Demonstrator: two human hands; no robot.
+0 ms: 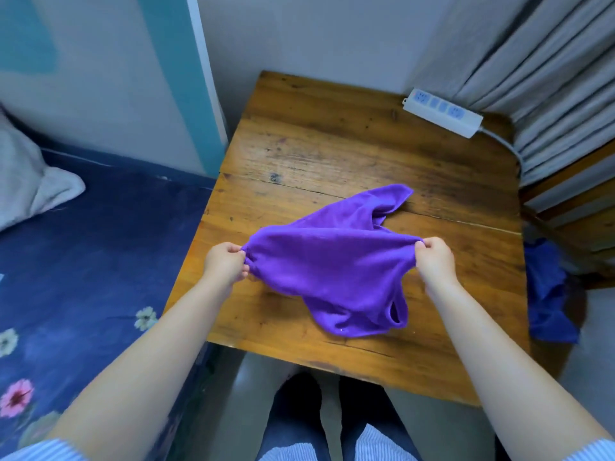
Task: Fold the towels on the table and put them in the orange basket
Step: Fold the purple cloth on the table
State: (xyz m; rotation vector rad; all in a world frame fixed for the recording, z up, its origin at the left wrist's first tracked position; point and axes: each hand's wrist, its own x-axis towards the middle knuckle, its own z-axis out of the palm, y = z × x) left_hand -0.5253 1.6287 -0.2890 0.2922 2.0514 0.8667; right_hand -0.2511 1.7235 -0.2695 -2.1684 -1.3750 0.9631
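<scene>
- The left hand (225,265) is pinching shut on one bunched corner of the purple towel (332,261), fingers curled in and thumb pressing against the cloth.
- The left forearm is reaching in bare from the lower left, with a striped sleeve (50,449) showing at the frame's bottom edge.
- The purple towel is stretching between both hands above the wooden table (332,144); its middle is sagging, one corner is trailing on the wood toward the far right, and its lower folds are lying crumpled near the table's front edge.
- The right hand (434,259) is clamping closed on the opposite corner, knuckles toward the camera, so the fingertips are mostly hiding behind the cloth.
- The right forearm is angling in from the lower right, also bare.
- A white power strip (442,112) is lying at the table's far right corner.
- A blue cloth (549,294) is hanging past the table's right edge; what is bearing it is hard to make out.
</scene>
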